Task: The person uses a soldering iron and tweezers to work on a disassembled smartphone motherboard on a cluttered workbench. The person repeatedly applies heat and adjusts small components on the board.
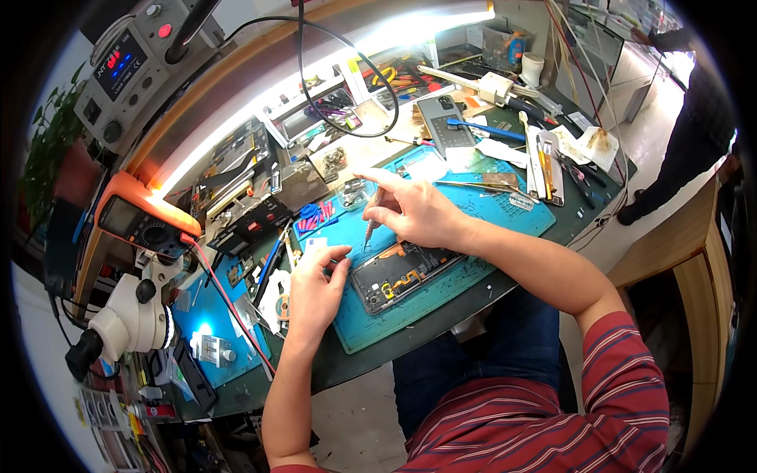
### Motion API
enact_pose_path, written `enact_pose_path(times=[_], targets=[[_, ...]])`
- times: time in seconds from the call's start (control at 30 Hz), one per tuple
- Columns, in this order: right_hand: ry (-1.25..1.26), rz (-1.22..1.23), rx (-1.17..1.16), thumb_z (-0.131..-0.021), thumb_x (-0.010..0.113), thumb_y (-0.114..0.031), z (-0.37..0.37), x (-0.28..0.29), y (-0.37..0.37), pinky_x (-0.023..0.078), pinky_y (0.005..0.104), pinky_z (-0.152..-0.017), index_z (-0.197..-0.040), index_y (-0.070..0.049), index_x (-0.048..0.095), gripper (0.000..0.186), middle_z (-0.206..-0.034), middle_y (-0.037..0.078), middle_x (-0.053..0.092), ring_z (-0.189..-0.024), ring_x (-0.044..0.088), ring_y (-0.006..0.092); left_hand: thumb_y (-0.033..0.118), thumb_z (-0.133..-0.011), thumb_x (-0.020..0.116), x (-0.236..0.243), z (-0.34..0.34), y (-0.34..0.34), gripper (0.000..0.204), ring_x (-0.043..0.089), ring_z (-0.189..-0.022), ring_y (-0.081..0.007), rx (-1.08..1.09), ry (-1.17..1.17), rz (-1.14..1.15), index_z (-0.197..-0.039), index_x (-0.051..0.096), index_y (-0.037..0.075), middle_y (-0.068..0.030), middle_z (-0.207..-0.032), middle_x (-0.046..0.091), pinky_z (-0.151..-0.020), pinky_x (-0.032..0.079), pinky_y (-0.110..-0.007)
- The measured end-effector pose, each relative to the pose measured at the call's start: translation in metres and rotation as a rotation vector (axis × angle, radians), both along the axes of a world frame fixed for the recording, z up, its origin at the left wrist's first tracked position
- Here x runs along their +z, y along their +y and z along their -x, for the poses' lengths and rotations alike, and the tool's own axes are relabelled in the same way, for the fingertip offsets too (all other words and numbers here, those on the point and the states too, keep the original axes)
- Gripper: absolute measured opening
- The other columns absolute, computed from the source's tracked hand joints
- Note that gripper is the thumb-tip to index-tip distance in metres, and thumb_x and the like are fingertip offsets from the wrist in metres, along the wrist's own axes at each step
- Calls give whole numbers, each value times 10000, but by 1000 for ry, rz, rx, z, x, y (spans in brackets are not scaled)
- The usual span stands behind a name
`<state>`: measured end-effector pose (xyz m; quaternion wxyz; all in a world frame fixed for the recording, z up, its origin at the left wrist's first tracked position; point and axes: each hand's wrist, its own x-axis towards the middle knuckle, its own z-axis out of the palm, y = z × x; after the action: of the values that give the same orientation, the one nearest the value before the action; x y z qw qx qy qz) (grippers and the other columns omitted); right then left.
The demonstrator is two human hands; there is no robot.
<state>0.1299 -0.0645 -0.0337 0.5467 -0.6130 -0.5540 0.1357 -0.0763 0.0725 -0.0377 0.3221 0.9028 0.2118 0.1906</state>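
Observation:
An opened smartphone (386,293) with bare inner parts and orange flex cables lies on the blue work mat (371,327). My right hand (414,209) grips a slim screwdriver (368,232), thumb and fingers round its handle and the forefinger stretched over its top. The shaft points down to the mat by the phone's far left edge. Beside the phone's left end is my left hand (315,288), fingers curved, with a gap between thumb and forefinger. Nothing shows in it. Whether its fingertips touch the phone is unclear.
Small red and blue parts (318,214) sit on the mat's far left. Behind lie tweezers (481,186) and a grey phone back (445,122). An orange multimeter (142,221) and a white microscope (126,319) stand left. A person (686,126) stands far right.

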Motion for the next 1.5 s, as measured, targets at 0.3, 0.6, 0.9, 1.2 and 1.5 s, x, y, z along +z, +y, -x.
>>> enact_pose_path(times=[0.3,0.6,0.9,1.2,1.5], targets=[[46,26,72,-1031,680,-40,8,11,-4,619,354,-913,-1600,-16,428,623,-1012,130,775,-971,781,202,62,-905,817,-3,-5,-6,92,663,-775,-140,-58,-116,-116,-973,769,23,-56,-903,716,-635,516,-298],[-184,-35,165,-985,683,-15,24,28,-21,637,362,-842,-1548,-109,502,598,-976,80,778,-912,794,244,55,-897,808,17,9,-27,101,685,-801,-200,-55,-29,-6,-951,748,-6,-90,-929,735,-756,543,-333],[-555,-49,121,-962,721,-121,46,32,-48,591,384,-622,-1508,-104,519,582,-830,40,739,-728,748,258,-17,-937,732,13,37,-61,149,714,-928,-280,-201,-68,-8,-1082,760,-31,-128,-992,724,-835,558,-365],[-578,-45,286,-918,707,-68,44,31,-44,601,432,-675,-1526,-59,481,649,-943,160,760,-897,768,337,-29,-969,683,7,40,-60,168,677,-962,-312,-215,-74,0,-1122,752,-23,-138,-1022,697,-830,547,-401],[-604,-9,369,-872,694,1,47,45,-50,608,450,-736,-1571,-56,435,748,-1215,169,737,-957,758,370,-38,-962,681,4,43,-59,204,664,-977,-328,-223,-129,-21,-1152,752,-7,-137,-1030,690,-837,547,-413]])
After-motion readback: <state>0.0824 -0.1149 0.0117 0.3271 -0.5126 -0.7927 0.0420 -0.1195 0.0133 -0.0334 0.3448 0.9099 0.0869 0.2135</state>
